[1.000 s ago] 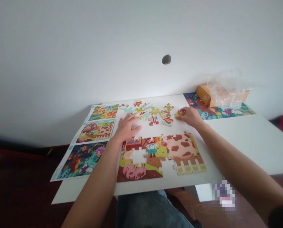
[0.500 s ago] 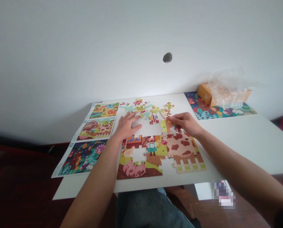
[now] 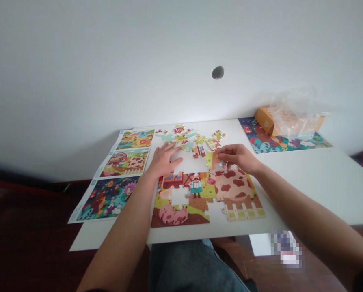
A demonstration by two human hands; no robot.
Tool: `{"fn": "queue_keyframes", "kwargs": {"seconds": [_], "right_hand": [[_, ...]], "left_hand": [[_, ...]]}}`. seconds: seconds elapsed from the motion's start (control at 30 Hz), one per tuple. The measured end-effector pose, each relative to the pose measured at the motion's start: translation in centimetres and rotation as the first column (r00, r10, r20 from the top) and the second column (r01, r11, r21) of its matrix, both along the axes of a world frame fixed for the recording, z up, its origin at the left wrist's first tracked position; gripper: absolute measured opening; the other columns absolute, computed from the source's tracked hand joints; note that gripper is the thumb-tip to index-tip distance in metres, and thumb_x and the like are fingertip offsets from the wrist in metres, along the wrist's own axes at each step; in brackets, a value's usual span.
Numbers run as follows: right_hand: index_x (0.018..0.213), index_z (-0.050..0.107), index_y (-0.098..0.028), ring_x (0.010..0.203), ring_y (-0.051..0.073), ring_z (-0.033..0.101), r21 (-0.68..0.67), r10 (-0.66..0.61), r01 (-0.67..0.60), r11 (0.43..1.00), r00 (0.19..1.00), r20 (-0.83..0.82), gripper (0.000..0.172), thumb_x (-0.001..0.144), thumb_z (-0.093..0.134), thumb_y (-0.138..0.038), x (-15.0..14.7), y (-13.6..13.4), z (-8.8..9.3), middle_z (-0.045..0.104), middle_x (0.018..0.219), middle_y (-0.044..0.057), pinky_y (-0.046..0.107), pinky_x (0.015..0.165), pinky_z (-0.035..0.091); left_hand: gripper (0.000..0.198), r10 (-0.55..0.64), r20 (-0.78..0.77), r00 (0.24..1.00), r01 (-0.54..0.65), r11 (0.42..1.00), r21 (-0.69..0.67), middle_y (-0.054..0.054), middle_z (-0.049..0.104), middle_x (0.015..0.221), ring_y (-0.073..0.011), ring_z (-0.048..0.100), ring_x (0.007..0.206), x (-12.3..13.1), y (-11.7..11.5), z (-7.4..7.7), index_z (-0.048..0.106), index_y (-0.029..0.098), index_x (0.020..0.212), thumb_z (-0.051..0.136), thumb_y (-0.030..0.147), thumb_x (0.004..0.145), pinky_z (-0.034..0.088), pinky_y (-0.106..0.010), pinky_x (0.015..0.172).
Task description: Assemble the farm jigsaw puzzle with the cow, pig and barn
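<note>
A partly joined farm puzzle (image 3: 196, 194) lies on the white table (image 3: 303, 178), with a pig, a farmer, a cow and a fence on it and gaps in its middle and lower edge. My right hand (image 3: 238, 157) pinches a brown and green puzzle piece (image 3: 214, 159) just above the cow. My left hand (image 3: 166, 160) rests on the table with fingers spread, behind the puzzle's upper left part and holding nothing. Several loose pieces (image 3: 187, 136) are scattered beyond both hands, and a red and white piece (image 3: 199, 151) lies between them.
At the left, a picture sheet (image 3: 125, 162) with three printed scenes hangs partly past the table edge. An orange box (image 3: 264, 119) and a clear plastic bag (image 3: 297, 117) sit on a dark forest picture (image 3: 251, 136) at the back right. A wall stands behind.
The fingers of my right hand have shifted slightly on the piece, and more of its brown part shows. My left hand stays in place. The whole view has moved a little.
</note>
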State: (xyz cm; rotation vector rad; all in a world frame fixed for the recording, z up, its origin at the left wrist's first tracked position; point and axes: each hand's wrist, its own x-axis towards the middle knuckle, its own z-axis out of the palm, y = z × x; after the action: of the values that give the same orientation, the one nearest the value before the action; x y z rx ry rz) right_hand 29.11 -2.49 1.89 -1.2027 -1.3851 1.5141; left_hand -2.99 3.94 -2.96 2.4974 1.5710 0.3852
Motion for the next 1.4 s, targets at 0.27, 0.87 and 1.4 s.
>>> {"fn": "queue_keyframes", "kwargs": {"seconds": [0.27,0.87,1.4], "right_hand": [[0.098,0.073,-0.013,0.054,0.010,0.060,-0.144,0.421,-0.403,0.904,0.898,0.125,0.037,0.073,0.079,-0.041,-1.2,-1.7,0.4,0.069,0.072,0.001,0.022,0.050,0.049],[0.093,0.071,-0.014,0.055,0.011,0.060,-0.152,0.548,-0.528,0.836,0.821,0.161,0.025,0.078,0.071,-0.034,-1.9,-2.7,-0.6,0.070,0.076,0.001,0.023,0.053,0.051],[0.101,0.073,-0.014,0.047,0.009,0.056,-0.177,0.433,-0.401,0.899,0.876,0.214,0.038,0.076,0.075,-0.043,-0.5,-2.2,-0.1,0.069,0.070,0.002,0.018,0.038,0.033]], "left_hand": [[0.053,0.004,0.009,1.000,-0.004,1.000,0.003,-0.003,0.040,0.157,-0.0327,0.028,0.148,0.0,-0.1,-0.1,0.055,0.029,0.140,0.055,0.050,0.091,0.021,-0.060,0.119],[0.035,-0.170,0.152,0.974,0.139,0.971,0.195,-0.009,0.048,0.149,-0.0284,0.040,0.141,7.1,-12.4,6.7,0.062,0.020,0.127,0.045,0.023,0.097,0.034,-0.051,0.119],[0.102,-0.196,-0.028,0.980,0.193,0.976,-0.099,-0.020,0.030,0.159,-0.0429,0.023,0.148,6.9,-19.4,5.8,0.024,0.019,0.156,0.072,0.060,0.076,0.024,-0.068,0.117]]}}
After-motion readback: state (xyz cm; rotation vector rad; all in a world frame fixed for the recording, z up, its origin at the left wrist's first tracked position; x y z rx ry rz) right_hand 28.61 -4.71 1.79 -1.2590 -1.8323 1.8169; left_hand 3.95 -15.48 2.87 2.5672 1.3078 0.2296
